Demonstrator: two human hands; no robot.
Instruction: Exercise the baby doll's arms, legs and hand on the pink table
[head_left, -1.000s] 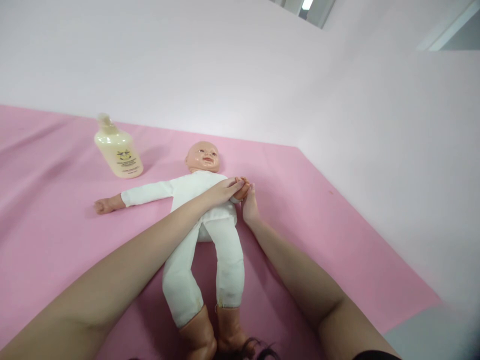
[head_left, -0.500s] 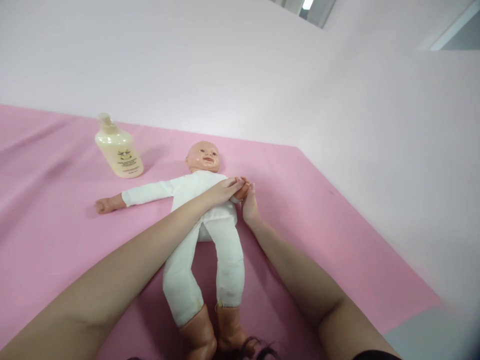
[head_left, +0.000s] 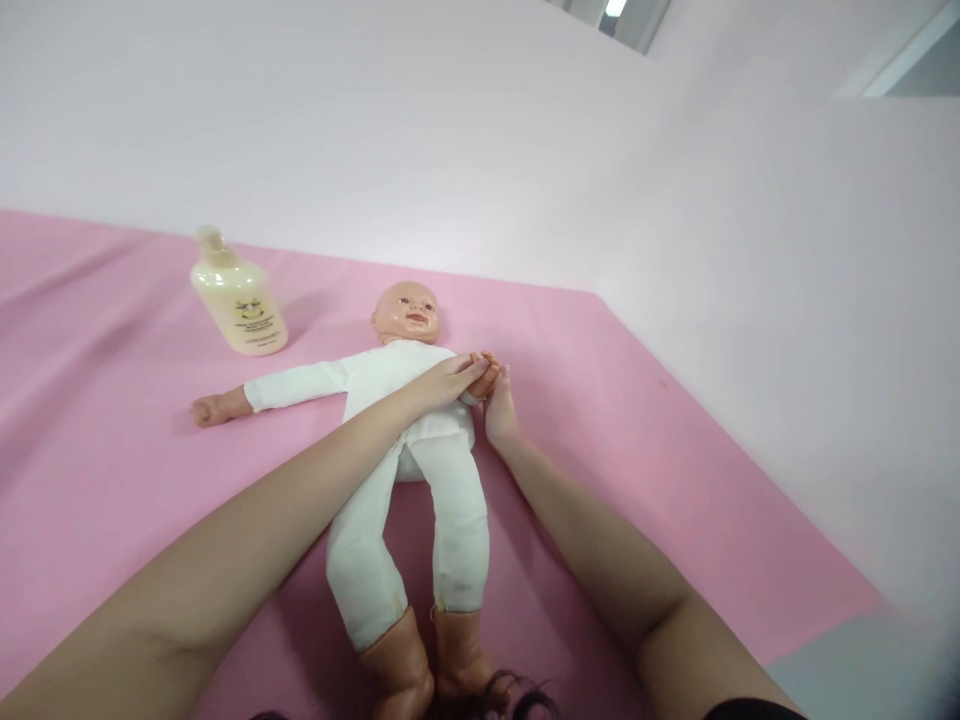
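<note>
1. Toward the upper left of the frame, a cream-coloured pump bottle (head_left: pixel 238 300) stands upright on the pink sheet (head_left: pixel 97 430), well apart from both hands.
2. Just right of and below the bottle, the doll's outstretched arm in a white sleeve lies flat on the sheet, its bare plastic hand at the left end.
3. Across the middle of the frame the baby doll (head_left: pixel 409 440) lies on its back, head toward the upper part of the picture, white-clad legs running down to brown feet at the bottom edge.
4. Rising from the lower left corner, the person's left forearm crosses over the doll's body; the left hand (head_left: pixel 448 381) rests on the doll's chest with its fingers stretched long and close together, reaching to the doll's other small hand at the right side of the torso. The fingers seem to lie over that small hand rather than clench it; how firm the hold is cannot be told.
5. Right of the doll, the right forearm comes up from the lower right corner. The right hand (head_left: pixel 499 412) sits just beside the doll's torso, fingers pointing up and meeting the left fingertips at the doll's small hand. It is loosely closed about it, though the grip itself is hidden.
6. Along the right side, the sheet ends against a pale wall (head_left: pixel 787 300).
</note>
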